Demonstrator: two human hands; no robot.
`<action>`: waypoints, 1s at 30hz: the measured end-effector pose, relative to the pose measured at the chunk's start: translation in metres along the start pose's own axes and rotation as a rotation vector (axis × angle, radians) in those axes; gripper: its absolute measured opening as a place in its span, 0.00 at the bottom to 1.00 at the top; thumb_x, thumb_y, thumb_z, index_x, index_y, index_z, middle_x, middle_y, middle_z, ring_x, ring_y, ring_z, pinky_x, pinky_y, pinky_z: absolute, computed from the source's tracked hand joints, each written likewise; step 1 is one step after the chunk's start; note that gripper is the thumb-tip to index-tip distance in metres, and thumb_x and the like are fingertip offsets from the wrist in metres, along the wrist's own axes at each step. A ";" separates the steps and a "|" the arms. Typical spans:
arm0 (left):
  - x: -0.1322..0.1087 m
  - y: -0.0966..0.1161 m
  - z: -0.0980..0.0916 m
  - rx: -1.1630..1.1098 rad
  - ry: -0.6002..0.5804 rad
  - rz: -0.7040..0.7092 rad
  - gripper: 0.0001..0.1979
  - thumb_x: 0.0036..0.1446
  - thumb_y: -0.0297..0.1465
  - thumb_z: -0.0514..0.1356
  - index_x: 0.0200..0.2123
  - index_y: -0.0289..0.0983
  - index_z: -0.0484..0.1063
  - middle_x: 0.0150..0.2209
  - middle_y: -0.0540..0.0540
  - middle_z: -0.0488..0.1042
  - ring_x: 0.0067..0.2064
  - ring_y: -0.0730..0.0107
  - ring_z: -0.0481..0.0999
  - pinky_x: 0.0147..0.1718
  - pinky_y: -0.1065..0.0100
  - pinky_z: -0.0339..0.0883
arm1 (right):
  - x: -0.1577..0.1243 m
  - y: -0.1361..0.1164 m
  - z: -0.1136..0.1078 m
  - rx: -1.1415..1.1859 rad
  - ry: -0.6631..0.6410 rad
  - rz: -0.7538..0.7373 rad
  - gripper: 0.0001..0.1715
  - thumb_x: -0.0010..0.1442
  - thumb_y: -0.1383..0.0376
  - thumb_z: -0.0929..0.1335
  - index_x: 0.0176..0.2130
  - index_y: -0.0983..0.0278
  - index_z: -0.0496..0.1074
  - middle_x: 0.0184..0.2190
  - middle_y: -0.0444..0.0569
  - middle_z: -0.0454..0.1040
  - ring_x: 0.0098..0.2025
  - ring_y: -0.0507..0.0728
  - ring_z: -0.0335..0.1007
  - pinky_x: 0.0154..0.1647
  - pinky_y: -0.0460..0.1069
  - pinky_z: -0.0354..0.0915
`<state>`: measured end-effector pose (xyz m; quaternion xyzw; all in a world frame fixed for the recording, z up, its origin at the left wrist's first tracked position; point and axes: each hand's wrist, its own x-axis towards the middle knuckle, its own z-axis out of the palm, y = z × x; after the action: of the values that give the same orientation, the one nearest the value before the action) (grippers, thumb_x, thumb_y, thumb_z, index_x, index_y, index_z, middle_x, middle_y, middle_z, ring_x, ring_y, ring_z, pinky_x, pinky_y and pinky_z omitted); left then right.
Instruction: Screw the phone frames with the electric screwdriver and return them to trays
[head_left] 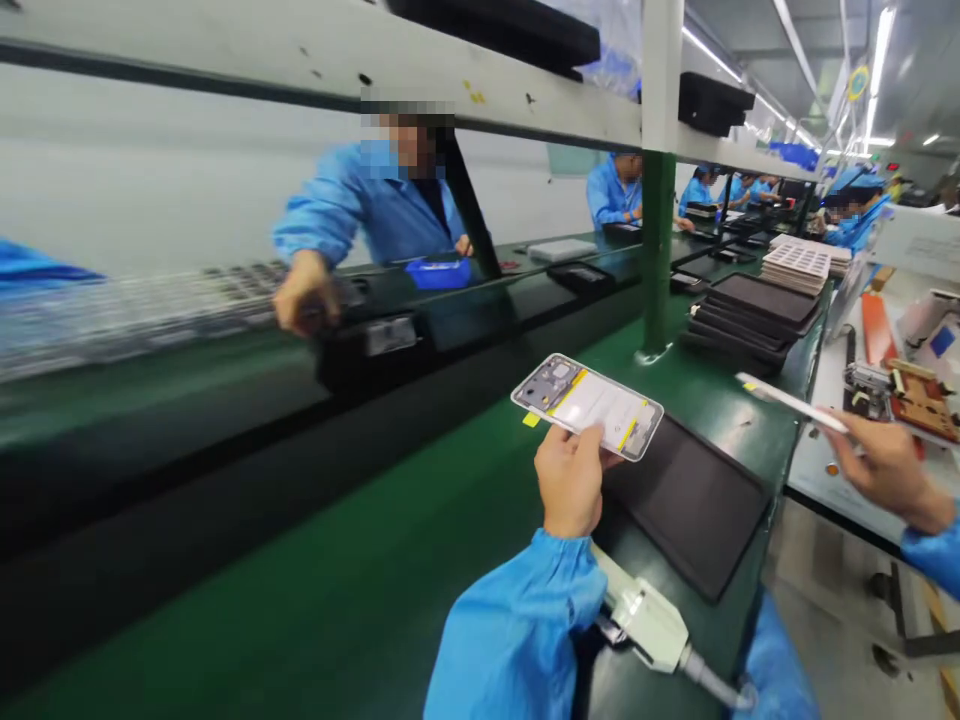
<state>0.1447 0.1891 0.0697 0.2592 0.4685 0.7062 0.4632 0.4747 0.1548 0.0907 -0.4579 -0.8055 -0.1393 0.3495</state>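
My left hand (574,475) is closed on the lower edge of an opened phone (592,405). Its white frame, inner parts and a pale battery with yellow strips face up, and a yellow tab sticks out at one side. Off to the right, my right hand (889,465) grips a thin white slab-like piece (795,402), seen nearly edge-on; it looks like another phone, but its faces are hidden. Below the left hand, a black tray (697,510) lies on the green bench. Beside my left sleeve is a pale device with a cable (652,625), resembling a hand-held scanner.
Stacked black trays (750,315) and white slotted trays (796,262) stand along the bench. A green post (658,250) rises ahead, carrying an overhead shelf. Across a dark conveyor belt (262,440), a co-worker (382,205) reaches toward a black tray. Fixtures crowd the right-hand table (832,470).
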 end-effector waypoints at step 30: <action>-0.054 0.006 0.014 0.685 -0.727 0.263 0.17 0.53 0.38 0.60 0.45 0.37 0.73 0.34 0.44 0.79 0.36 0.59 0.78 0.29 0.68 0.67 | 0.088 -0.101 0.063 0.416 0.049 0.122 0.36 0.55 0.54 0.72 0.58 0.65 0.63 0.54 0.55 0.62 0.55 0.62 0.64 0.58 0.56 0.64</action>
<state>0.1775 0.1458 0.0844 0.6816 0.4449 0.4288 0.3920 0.3333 0.1912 0.1158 -0.4203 -0.7790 0.0404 0.4635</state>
